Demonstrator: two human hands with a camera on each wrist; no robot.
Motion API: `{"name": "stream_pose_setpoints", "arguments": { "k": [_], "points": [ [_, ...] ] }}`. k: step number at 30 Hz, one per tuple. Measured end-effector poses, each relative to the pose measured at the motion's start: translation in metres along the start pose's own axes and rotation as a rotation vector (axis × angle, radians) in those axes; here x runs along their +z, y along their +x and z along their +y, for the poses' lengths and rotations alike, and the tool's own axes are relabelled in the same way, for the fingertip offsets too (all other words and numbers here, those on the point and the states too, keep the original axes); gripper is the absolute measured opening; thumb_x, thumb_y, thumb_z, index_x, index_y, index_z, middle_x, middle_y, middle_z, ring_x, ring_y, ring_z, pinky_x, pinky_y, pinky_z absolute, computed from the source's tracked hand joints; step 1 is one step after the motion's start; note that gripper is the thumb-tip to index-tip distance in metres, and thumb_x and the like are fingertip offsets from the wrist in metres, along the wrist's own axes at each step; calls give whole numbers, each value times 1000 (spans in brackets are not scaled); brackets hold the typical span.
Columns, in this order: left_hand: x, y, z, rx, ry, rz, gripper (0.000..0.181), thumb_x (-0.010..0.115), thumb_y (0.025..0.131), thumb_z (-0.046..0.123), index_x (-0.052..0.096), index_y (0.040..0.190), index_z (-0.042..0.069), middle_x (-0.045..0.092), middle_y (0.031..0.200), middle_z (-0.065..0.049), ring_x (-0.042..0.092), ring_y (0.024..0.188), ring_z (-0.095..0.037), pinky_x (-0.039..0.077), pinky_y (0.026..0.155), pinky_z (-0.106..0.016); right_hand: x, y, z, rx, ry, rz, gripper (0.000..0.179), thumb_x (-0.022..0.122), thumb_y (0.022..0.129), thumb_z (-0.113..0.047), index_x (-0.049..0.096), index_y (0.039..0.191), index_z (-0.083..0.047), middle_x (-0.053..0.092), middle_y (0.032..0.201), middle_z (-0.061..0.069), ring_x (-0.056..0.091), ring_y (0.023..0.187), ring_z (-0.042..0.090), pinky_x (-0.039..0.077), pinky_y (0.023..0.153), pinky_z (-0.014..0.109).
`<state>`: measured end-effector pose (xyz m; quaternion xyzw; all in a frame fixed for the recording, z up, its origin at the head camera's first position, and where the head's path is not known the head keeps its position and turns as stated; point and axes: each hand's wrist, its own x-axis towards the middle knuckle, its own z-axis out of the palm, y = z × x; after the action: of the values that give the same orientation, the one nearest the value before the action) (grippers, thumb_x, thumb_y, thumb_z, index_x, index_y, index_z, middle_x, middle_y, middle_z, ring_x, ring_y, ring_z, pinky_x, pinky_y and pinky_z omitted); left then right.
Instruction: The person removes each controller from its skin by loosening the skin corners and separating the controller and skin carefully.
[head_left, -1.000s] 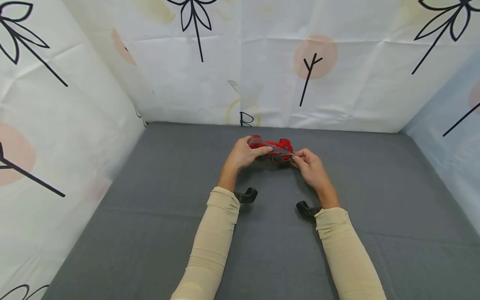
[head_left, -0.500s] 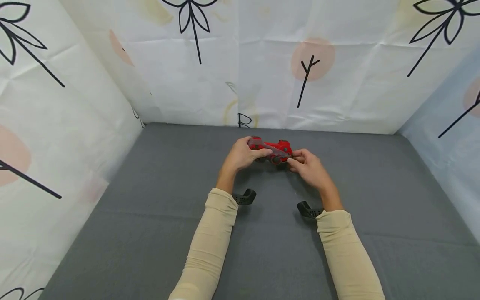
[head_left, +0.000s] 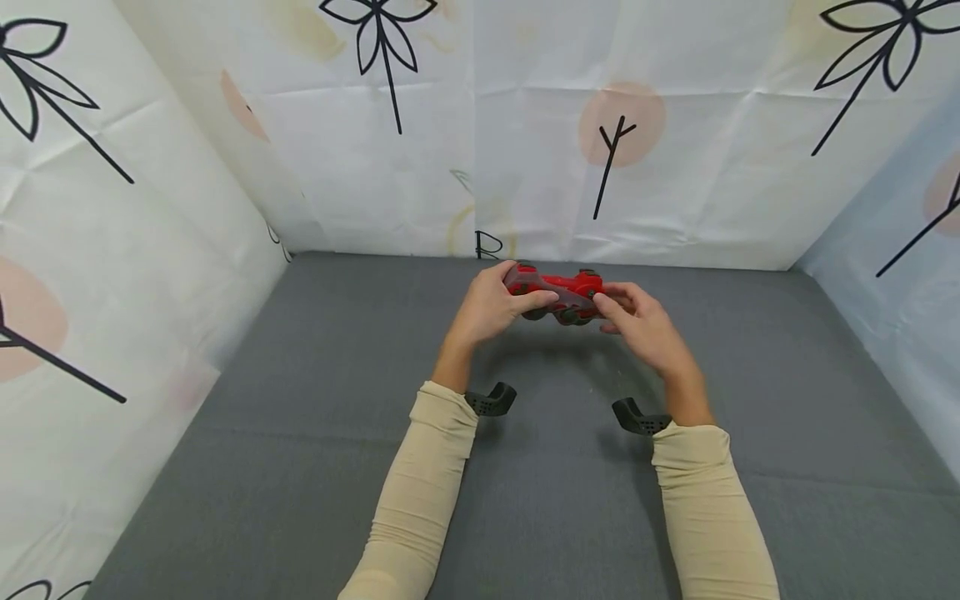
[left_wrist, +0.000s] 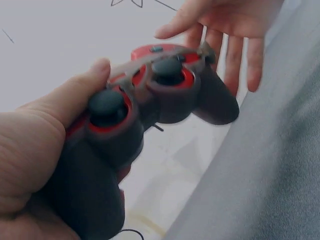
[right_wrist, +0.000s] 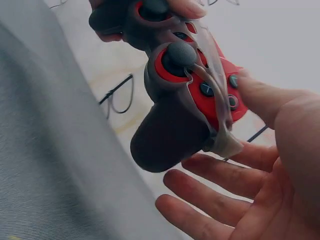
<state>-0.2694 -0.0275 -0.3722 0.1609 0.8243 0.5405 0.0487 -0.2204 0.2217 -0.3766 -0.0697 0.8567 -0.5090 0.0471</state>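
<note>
A red game controller [head_left: 576, 285] is held above the grey table by my left hand [head_left: 483, 310], thumb on its near face. A translucent dark soft cover [right_wrist: 170, 135] wraps its grips and surrounds both black sticks. On the right half, a loose strip of the cover [right_wrist: 222, 142] stands over the round buttons, leaving part of the red shell bare. My right hand [head_left: 648, 329] is beside that end, thumb close to the buttons [right_wrist: 234, 81]. Its other fingers [right_wrist: 215, 200] are spread and relaxed, holding nothing. Whether the thumb touches the shell I cannot tell.
Black wrist camera mounts [head_left: 491, 400] sit on both wrists, low over the grey tabletop [head_left: 555, 500]. A white patterned cloth wall [head_left: 525, 125] rises behind the controller, with more cloth at the left and right sides.
My right hand has let go of the cover's edge and its fingers have opened out, slightly to the right. The controller has risen a little and shifted right in my left hand.
</note>
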Motion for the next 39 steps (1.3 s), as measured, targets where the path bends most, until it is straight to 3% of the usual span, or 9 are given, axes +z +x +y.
{"name": "stream_pose_setpoints", "arguments": {
  "k": [5,8,16,20,28,34,39],
  "points": [
    [4,-1,7,88,-19,-40,42,81,84,50,63,107,21,71,93,3,62,79,-19,52,71,-33,-5,-6,-7,-48,-30,61,60,45,107,-48,47,148,-4,59,137,21,59,120,32,51,105,42],
    [7,-3,11,105,-39,-66,39,81,85,47,64,107,20,71,93,2,62,80,-19,52,72,-33,-4,-7,-9,-71,-48,109,54,45,107,-48,55,138,-4,62,121,16,55,107,25,45,93,37],
    [16,-5,21,140,-19,-149,39,82,87,40,62,111,16,73,94,0,63,80,-18,51,72,-30,4,-6,-9,-112,10,270,47,54,104,-46,66,128,-8,66,89,-18,62,80,8,53,70,20],
    [19,-5,22,122,6,-167,43,82,86,41,61,112,15,72,94,-1,62,81,-17,49,72,-29,5,-6,-10,-113,18,332,45,56,102,-47,69,117,-7,63,73,-22,59,67,8,52,61,22],
    [21,-5,23,129,-28,-147,38,82,87,38,62,108,14,70,90,-2,59,77,-18,47,69,-29,1,-9,-11,-106,37,303,42,58,102,-46,67,116,-8,64,74,-20,60,68,10,53,63,23],
    [21,-4,21,136,-76,-120,34,80,89,37,63,110,16,71,94,-1,62,81,-19,51,74,-32,-4,-9,-11,-112,82,234,40,62,101,-41,67,122,-7,69,87,-22,66,79,6,54,71,20],
    [22,-4,21,132,-101,-147,35,79,90,36,62,112,15,71,96,-2,62,81,-19,50,73,-32,-6,-8,-13,-91,58,246,38,62,100,-43,68,112,-9,67,80,-21,64,75,8,53,68,22]
  ]
}}
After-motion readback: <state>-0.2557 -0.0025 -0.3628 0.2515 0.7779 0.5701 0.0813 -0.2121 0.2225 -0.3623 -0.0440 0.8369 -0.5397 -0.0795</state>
